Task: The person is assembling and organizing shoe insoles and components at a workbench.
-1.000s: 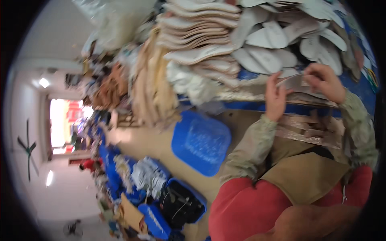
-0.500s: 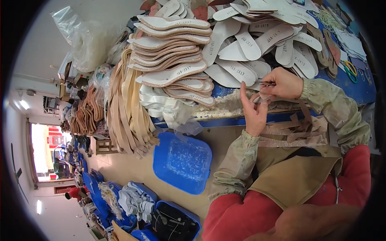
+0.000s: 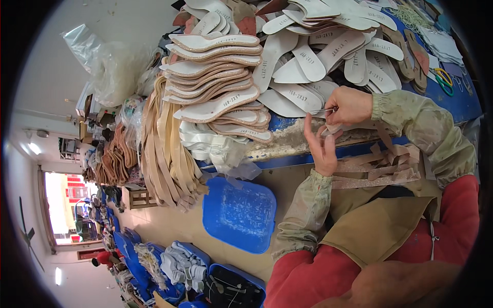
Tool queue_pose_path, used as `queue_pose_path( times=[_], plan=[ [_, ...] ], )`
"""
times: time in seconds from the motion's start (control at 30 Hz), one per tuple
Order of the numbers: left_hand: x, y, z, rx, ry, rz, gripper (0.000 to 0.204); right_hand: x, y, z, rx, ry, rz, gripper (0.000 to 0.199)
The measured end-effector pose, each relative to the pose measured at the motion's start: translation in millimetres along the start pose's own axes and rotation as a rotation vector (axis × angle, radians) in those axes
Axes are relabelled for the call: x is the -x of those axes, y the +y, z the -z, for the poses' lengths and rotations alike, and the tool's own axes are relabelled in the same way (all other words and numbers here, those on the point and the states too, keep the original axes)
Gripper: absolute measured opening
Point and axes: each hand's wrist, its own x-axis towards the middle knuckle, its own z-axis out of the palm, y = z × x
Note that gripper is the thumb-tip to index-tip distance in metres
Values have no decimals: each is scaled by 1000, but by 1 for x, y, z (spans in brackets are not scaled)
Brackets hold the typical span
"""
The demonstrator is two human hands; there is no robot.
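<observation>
- My right hand (image 3: 351, 105) has its fingers pinched shut on the end of a thin glittery strap (image 3: 328, 127), right at the edge of the blue surface (image 3: 465, 105).
- My left hand (image 3: 322, 146) is just below it, fingers spread open and pointing up, touching the same strap.
- More glittery straps (image 3: 377, 167) lie in a heap on my lap, just beside my left wrist.
- White shoe soles (image 3: 308, 56) cover the surface above my hands.
- A tall stack of soles (image 3: 218, 82) stands to the left.
- A blue tub lid (image 3: 239, 215) lies on the floor below.
</observation>
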Motion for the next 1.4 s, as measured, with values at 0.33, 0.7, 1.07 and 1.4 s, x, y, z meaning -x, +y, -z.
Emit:
queue_pose_path(
  times=[0.33, 0.7, 1.07, 1.4],
  plan=[
    [7, -18, -6, -185, 20, -39, 33, -4, 18, 25, -109, -95, -170, 6],
    [3, -8, -23, -92, -3, -4, 19, 58, 62, 26, -139, 145, 194, 3],
    [-27, 34, -66, -989, -334, -430, 15, 105, 95, 15, -394, 339, 214, 1],
    [-30, 28, -99, -981, -573, -369, 18, 137, 132, 6, -465, 481, 191, 8]
  ],
)
